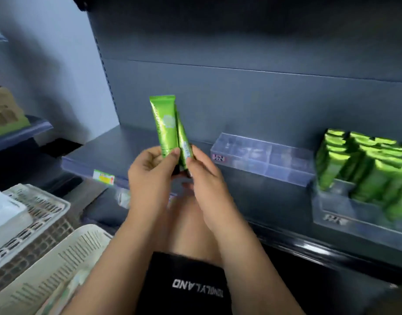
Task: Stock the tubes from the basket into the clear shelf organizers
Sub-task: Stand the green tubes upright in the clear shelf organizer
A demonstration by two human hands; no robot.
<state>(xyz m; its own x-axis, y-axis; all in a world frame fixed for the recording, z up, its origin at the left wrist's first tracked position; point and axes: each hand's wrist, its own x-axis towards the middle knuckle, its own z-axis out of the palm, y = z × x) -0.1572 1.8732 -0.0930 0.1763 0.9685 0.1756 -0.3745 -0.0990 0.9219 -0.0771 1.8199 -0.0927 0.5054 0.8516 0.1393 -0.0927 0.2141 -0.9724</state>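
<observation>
Here, left hand (150, 173): raised in front of the shelf, its grip closed round the lower end of the taller green tube, thumb pressed flat on the tube's front.
Right hand (204, 176): close beside the left, its grip pinching the lower part of the second green tube between thumb and fingers.
Taller green tube (164, 123): held upright, crimped end up, pale print running along its face.
Second green tube (184, 142): tilted slightly, touching the taller one, its upper end partly hidden behind it.
Shelf (127, 142): dark, with a dark back panel; a yellow-and-green price label (103, 177) sits on its front edge.
Clear organizer (284, 176): on the shelf just right of the hands, its dividers showing through the walls, a small sticker on its near end.
Right organizer (354, 219): further right at the frame edge, packed with stocked green tubes (366, 169) standing in rows.
Cream basket (81, 246): at lower left by the left forearm; its contents are too blurred to tell.
Slotted basket (47, 201): behind the cream one, holding a white box (6, 212).
Black shorts (186, 285): below the forearms, with white lettering.
</observation>
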